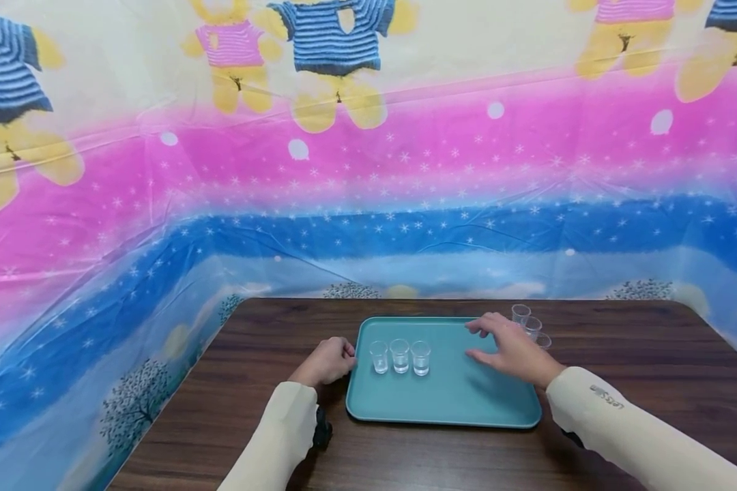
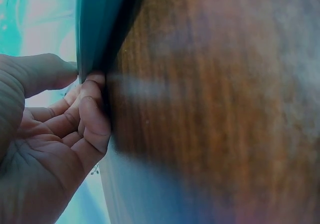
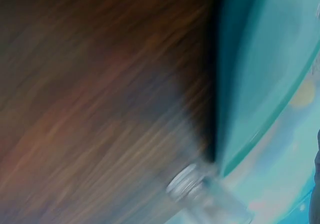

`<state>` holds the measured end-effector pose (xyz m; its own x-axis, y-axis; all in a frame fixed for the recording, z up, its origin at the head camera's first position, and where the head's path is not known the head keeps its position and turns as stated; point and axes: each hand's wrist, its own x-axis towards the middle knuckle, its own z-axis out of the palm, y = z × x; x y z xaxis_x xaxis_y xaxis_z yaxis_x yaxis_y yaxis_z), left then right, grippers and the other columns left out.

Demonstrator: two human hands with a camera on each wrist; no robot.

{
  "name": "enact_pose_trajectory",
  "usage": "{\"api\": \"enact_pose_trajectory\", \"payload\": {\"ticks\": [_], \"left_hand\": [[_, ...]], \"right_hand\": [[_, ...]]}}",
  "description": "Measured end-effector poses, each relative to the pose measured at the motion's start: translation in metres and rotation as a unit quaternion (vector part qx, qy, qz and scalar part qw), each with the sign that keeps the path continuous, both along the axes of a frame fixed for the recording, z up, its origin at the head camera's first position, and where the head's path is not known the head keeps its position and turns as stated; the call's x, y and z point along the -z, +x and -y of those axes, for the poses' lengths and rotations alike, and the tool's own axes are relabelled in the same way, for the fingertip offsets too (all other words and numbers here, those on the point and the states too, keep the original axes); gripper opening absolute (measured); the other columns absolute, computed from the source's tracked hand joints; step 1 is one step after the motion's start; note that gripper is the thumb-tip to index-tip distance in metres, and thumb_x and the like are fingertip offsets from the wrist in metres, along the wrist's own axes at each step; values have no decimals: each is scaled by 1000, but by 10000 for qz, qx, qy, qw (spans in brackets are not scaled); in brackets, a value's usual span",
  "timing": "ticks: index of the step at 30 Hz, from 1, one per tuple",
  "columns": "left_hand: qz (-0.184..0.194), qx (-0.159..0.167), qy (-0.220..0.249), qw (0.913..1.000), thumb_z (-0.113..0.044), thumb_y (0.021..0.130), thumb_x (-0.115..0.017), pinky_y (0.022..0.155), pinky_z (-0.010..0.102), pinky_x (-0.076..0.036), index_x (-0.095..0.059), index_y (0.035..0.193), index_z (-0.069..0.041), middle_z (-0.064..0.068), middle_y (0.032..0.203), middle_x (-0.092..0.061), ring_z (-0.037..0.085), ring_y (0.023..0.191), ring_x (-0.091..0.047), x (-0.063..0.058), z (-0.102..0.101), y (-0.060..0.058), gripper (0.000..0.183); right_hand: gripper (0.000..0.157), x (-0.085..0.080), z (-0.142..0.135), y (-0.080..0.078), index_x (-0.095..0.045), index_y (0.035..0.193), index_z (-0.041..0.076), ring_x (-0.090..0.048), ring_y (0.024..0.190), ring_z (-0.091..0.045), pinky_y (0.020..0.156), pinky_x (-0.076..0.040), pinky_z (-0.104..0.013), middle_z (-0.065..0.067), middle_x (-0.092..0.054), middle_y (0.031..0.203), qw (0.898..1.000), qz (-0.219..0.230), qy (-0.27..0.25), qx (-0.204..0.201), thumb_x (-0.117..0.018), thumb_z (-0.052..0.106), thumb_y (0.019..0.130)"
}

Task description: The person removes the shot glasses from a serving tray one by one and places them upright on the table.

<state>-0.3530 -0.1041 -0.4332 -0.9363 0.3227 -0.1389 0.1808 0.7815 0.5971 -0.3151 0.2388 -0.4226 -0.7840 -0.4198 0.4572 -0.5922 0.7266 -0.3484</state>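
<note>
Flat on the dark wood-grain table [image 1: 209,409], a teal tray [image 1: 454,402], smooth, round-cornered, low-rimmed. Pinched at its left edge, right now, between thumb and fingers of the left hand [image 1: 330,361]! Upright in a row on its left half, three clear little glasses [image 1: 399,356], wider at the top. Over its right side, right hand [image 1: 516,351], thumb and fingers well apart. Just past the far right corner, more clear glasses [image 1: 532,327], partly hidden.

Smooth plastic-looking tray [image 1: 454,402], glossy clear cups [image 1: 400,358], wood-grained table [image 1: 264,348], creased cloth backdrop [image 1: 356,174]
</note>
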Motion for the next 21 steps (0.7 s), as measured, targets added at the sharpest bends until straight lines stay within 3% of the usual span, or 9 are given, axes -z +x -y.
{"api": "enact_pose_trajectory", "payload": {"ticks": [11,21], "left_hand": [[22,-49,-22,10000,-13,85,-52,53,28,-42,-52,90,-4,4,72,-51,16,61,-50,-1,1,-1,10],[29,-74,-42,10000,-13,86,-52,53,28,-41,-51,90,-4,5,72,-51,16,60,-49,-2,-1,1,9]], "right_hand": [[39,1,43,-5,-55,109,19,-49,85,-9,69,-42,-29,3,-53,96,9993,302,178,-131,-67,32,74],[40,3,72,-3,-57,108,11,-51,85,-13,69,-42,-28,2,-53,95,9979,546,130,-323,-65,32,76]]}}
